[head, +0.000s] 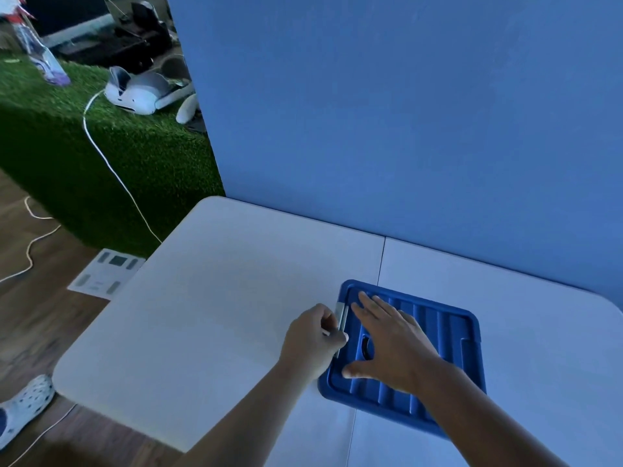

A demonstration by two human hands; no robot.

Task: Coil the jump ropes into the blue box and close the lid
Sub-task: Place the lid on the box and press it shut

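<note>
Blue box (340, 397) is seen on the white table (219, 298), towards its near right part, with the ribbed lid (445, 332) already laid on top. No jump ropes are seen; they are presumably inside. The lid is pressed down by the right hand (391, 345), laid flat with fingers spread and nothing held. The grey side latch (341, 315) is pinched by the curled fingers of the left hand (312, 338). Closing is judged to be in hand; next, the latch must be snapped home while the lid is kept seated.
</note>
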